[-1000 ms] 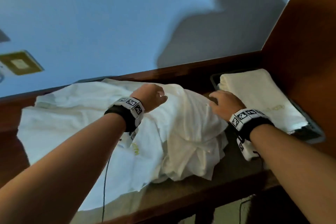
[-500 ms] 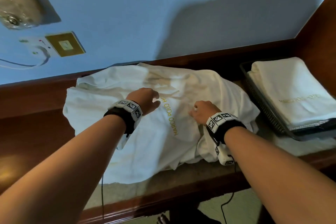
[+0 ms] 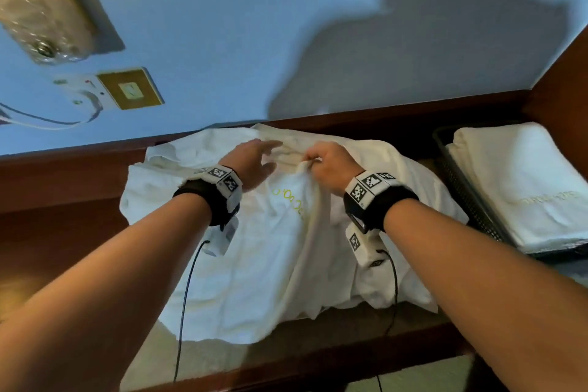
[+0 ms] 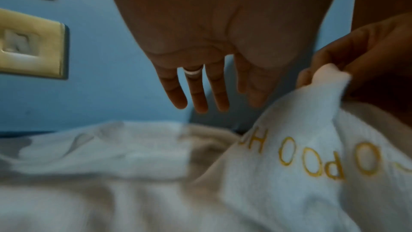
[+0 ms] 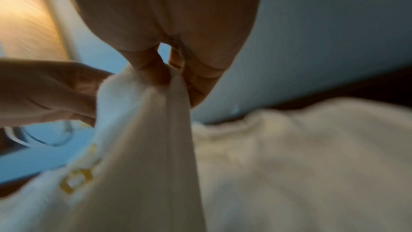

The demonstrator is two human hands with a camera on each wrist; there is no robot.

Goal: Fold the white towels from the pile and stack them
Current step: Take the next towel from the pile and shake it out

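Wrist views alone show right hand (image 5: 169, 70) pinching towel (image 5: 142, 130), left hand (image 4: 207, 55) spread free.

Towel lettering (image 3: 289, 202) partly fold-hidden

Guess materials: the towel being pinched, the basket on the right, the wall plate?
Towel: looks like soft white terry cotton; fuzzy nap at the pinched edge, yellow embroidered lettering.
Basket: dark, finely meshed wall, likely wire mesh or woven plastic; too small to tell which.
Wall plate: gold-toned, slightly glossy, probably brushed metal or metal-look plastic.
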